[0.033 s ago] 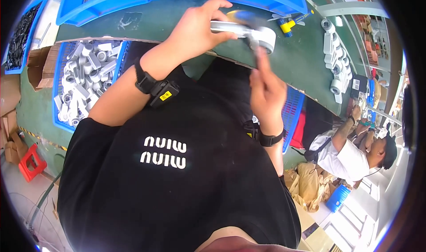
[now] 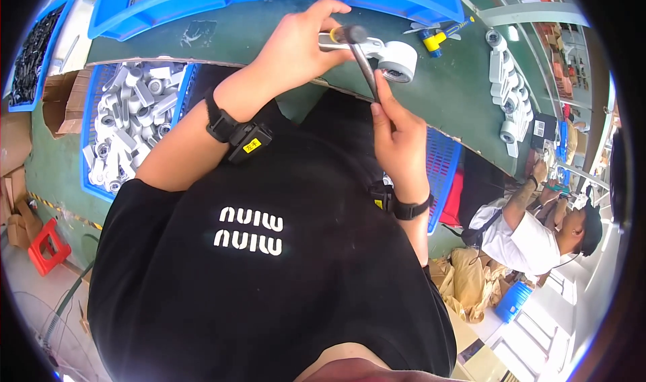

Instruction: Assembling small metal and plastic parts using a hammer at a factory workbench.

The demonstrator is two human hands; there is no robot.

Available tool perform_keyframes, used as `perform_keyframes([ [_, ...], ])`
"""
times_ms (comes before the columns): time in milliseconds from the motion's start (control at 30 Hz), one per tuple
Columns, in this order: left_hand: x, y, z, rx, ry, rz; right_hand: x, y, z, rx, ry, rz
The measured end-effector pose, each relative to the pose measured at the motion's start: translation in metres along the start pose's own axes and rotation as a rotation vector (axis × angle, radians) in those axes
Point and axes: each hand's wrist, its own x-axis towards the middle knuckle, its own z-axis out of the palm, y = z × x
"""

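My left hand is closed on a white arm-shaped part, gripping its narrow end above the green bench. The part's round ring-like end points right and shows a dark opening underneath. In my right hand is a small hammer, its thin metal handle pinched between thumb and fingers. The hammer's dark and yellow head lies over the part's narrow end, close to my left fingertips. Whether the head touches the part I cannot tell.
A blue bin stands behind my hands. A yellow hammer-like tool lies on the bench, with a row of white parts at right. A blue crate at left holds many more. At right sits a co-worker.
The hammer, blurred earlier, now shows sharply, its head a little to the left and lower. My right hand has shifted slightly; my left hand and the white part stay nearly still.
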Motion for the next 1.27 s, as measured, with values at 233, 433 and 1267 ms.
perform_keyframes([
  [233, -0.001, 0.004, -0.011, -0.317, 0.021, -0.243, -0.023, 0.013, 0.001, 0.762, 0.322, 0.114],
  [433, -0.015, 0.039, -0.035, -1.324, -0.175, -0.535, -0.028, 0.001, 0.006, 0.922, 0.468, 0.128],
  [1267, -0.294, -0.140, -0.286, 0.521, 0.522, -0.774, 0.069, 0.059, -0.033, -0.398, -0.061, -0.216],
])
